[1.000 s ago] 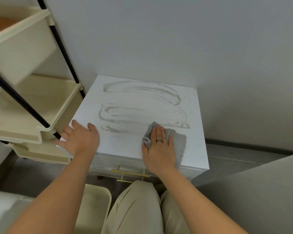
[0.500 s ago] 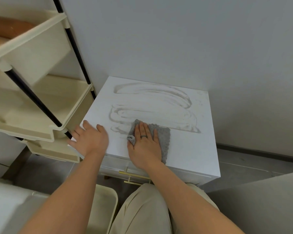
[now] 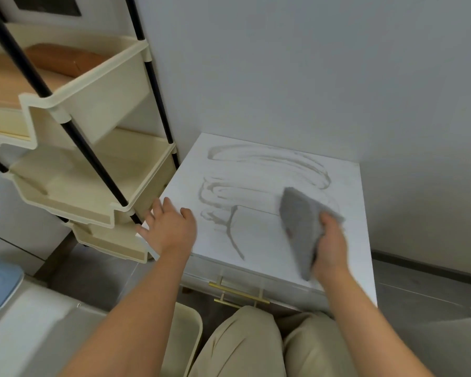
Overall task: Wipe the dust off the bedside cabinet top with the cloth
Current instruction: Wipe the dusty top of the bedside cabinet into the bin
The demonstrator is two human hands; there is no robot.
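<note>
Bare forearms and two bare hands, left (image 3: 172, 227) and right (image 3: 331, 240), extend above loose, pleated khaki cotton trousers (image 3: 256, 346).

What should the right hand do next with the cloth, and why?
Probably lay the cloth flat again and sweep the curved dust ridge off the front edge. The right hand holds it lifted, and smears remain on the cabinet top.

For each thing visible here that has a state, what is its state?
cloth: lifted, held in right hand
cabinet top: partly wiped, dust streaks remain
left hand: open, flat on the cabinet's left edge
drawer: shut
lower shelf bin: looks empty
</note>
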